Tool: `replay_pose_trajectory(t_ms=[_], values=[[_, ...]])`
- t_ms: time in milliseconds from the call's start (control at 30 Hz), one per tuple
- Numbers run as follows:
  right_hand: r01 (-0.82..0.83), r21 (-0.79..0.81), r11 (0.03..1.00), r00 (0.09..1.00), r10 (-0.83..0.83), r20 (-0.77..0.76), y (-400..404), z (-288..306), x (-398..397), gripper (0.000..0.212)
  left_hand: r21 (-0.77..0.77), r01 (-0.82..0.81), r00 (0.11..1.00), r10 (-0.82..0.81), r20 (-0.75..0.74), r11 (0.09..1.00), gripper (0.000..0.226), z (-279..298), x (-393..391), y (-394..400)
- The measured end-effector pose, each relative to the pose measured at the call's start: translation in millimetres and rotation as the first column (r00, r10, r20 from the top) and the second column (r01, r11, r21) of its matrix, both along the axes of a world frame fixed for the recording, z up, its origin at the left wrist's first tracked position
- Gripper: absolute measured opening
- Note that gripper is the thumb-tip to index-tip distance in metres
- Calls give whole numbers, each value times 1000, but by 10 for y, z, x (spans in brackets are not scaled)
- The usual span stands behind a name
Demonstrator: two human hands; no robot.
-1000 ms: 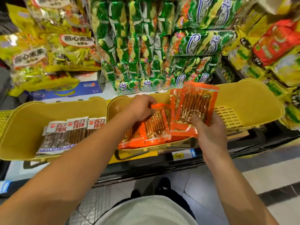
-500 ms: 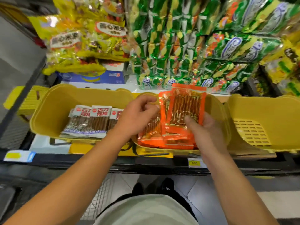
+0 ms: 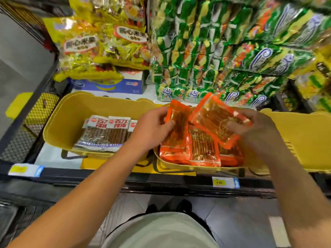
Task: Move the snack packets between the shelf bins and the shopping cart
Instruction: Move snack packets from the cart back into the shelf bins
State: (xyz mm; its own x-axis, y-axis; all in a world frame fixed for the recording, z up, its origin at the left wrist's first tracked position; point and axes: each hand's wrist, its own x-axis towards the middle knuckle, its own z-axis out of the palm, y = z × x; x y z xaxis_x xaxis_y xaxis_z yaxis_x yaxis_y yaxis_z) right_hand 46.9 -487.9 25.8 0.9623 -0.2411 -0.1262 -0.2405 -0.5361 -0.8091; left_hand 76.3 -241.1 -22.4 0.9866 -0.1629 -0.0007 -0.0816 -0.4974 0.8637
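1. The shelf runs across your view, with green snack bags stacked at 12 to 1 o'clock and yellow snack bags at 11 o'clock.
2. Three yellow bins sit side by side on it: the left bin at 9 o'clock, the middle bin at centre, the right bin at 3 o'clock.
3. The left bin holds brown-and-white packets lying flat.
4. The middle bin holds orange packets in a row.
5. Your right hand grasps a tilted orange packet over the middle bin, fingers curled round its right edge.
6. Your left hand pinches an upright orange packet just beside it, thumb on the front.
7. A yellow price tag sits on the shelf edge at 5 o'clock.
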Motion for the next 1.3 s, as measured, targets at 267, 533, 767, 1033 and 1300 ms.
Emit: replay_pose_trajectory(t_ms=[267, 533, 767, 1033, 1300], values=[[-208, -107, 972, 978, 209, -3, -238, 156, 315, 9, 8, -68, 996, 68, -66, 998, 21, -4, 62, -229], [-592, -608, 529, 803, 454, -387, -126, -364, 656, 31, 279, 13, 997, 10, -79, 960, 74, -92, -3, -452], [-685, -576, 445, 721, 527, -450, -277, -550, 365, 74, 565, 108, 994, -92, -57, 818, 83, -395, 52, -629], [-724, -574, 382, 675, 564, -476, -268, -652, 196, 81, 710, 189, 981, -158, -110, 679, 73, -415, -31, -602], [-673, -532, 514, 736, 537, -412, -277, -696, 163, 78, 637, 197, 975, -218, -46, 746, 73, -415, -37, -577]])
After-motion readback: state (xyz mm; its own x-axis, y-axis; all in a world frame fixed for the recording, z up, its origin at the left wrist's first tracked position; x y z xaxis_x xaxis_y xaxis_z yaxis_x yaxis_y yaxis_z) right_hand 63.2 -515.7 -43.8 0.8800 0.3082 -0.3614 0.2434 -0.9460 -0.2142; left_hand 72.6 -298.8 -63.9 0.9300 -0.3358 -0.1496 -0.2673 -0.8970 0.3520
